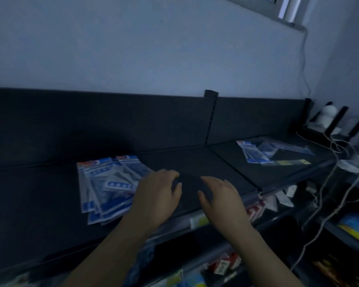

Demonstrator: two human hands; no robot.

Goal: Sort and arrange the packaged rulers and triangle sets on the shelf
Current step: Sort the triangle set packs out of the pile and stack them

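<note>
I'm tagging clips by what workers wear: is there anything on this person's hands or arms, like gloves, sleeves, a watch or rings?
Nothing worn shows. The left hand and right hand are ungloved, and no ring can be made out in the dim light. The left forearm and right forearm are bare to the frame's lower edge: no sleeve, watch or bracelet.

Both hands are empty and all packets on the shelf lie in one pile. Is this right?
Not one pile. The head view shows two: a fanned pile by the left hand and a smaller group further right, past the right hand. Both hands are empty.
</note>
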